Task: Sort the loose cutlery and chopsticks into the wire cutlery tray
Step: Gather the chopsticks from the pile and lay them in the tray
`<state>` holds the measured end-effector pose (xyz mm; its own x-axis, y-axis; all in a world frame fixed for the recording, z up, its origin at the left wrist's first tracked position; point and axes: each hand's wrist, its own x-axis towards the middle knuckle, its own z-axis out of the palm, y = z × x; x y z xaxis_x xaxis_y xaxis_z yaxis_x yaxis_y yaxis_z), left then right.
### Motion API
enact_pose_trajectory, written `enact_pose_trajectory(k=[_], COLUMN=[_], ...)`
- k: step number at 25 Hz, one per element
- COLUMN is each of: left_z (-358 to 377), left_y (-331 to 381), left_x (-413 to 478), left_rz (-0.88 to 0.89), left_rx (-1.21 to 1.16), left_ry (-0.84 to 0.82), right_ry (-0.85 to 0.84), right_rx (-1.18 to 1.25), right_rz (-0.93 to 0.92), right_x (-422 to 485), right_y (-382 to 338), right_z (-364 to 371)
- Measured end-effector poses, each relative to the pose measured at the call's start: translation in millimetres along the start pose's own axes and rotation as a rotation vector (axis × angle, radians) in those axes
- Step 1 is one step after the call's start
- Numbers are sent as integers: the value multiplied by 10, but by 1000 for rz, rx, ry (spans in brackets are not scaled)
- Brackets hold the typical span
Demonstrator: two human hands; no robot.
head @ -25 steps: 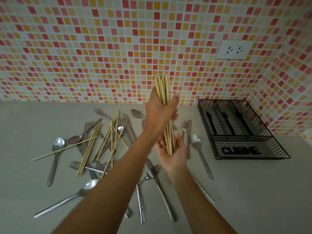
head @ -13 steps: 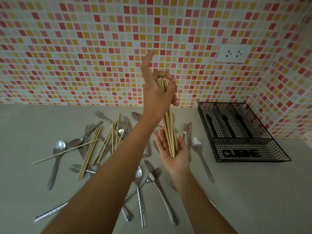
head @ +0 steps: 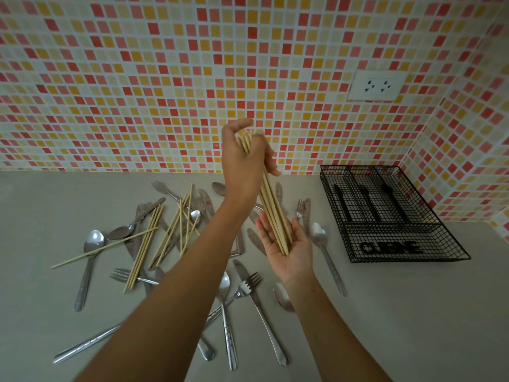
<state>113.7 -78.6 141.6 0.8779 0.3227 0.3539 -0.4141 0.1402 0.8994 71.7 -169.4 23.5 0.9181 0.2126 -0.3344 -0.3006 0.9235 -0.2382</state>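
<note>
The left hand (head: pixel 243 164) is raised above the desk (head: pixel 413 312), its fingers (head: pixel 268 161) curled round the upper part of a bundle of chopsticks (head: pixel 271 205). The thumb arches over the bundle's top ends. The bundle slants down and to the right from those fingers, and its lower ends rest in the palm of the right hand (head: pixel 289 249). That hand lies palm up beneath them, with its fingers (head: pixel 263 227) straight, close together and pointing away from the person, not closed on the sticks. Left of both sets of fingers, loose chopsticks (head: pixel 146 244) lie scattered on the desk, crossing forks, knives and spoons, and one long stick lies over the bowl of a spoon at the far left (head: pixel 93 241). Just right of the right fingers a second spoon (head: pixel 316 232) lies on the desk with its handle toward the person. Nearer the person than the right palm, a fork (head: pixel 248 285) crosses another spoon handle. The wire cutlery tray (head: pixel 413 255) stands well to the right of the fingers, in the corner of the desk against the tiled wall (head: pixel 137 78). It has three long compartments showing dark cutlery-shaped marks, and a cross compartment at the front with black lettering. Above the tray, a white socket (head: pixel 376 85) sits in the tiles.
</note>
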Motion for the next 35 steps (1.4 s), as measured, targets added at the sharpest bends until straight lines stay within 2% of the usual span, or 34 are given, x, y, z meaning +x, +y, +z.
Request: enact_pose_trajectory(k=[4,6,8,10,12,14,16,17,19,21,23,26,30,33,35], left_z=[-74,-140,-219,-296,-343,-364,-369,-370,-359,-343,-337,-397,-334,-119,120], left_y=[-85,-78,-52,-12,21,61,99,114,142,172,192,129,-72,-225,-348], left_x=[-3,-4,-23,-70,-134,-219,-320,-376,-491,-600,-666,-669,-824,-1030,-1134], left_rz=[-75,-87,-76,-65,-50,-41,-42,-43,-39,-53,-103,-138,-155,-228,-276], left_rx=[-91,-154,-184,-187,-185,-172,-157,-154,-157,-157,-140,-18,471,528,456], left_ry=[155,251,337,398,436,460,462,454,419,347,310,325,12,-95,-150], right_ry=[-6,-19,-14,-131,-287,-350,-369,-359,-231,-123,-101,-67,-114,-198,-254], right_rx=[-96,-325,-684,-995,-1435,-1956,-2264,-2316,-2311,-2334,-2412,-2668,-2849,-2966,-2970], right_rz=[19,-24,-194,-323,-282,-236,-405,-525,-711,-784,-883,-1022,-1154,-1275,-1265], right_x=[6,7,-55,-199,-350,-419,-421,-434,-477,-552,-639,-615,-596,-589,-570], right_y=[-75,-185,-357,-519,-535,-352,-97,4,111,137,101,-93,-564,-983,-1317], right_z=[-11,-15,50,220,425,570,586,584,606,626,568,402,245,77,-45])
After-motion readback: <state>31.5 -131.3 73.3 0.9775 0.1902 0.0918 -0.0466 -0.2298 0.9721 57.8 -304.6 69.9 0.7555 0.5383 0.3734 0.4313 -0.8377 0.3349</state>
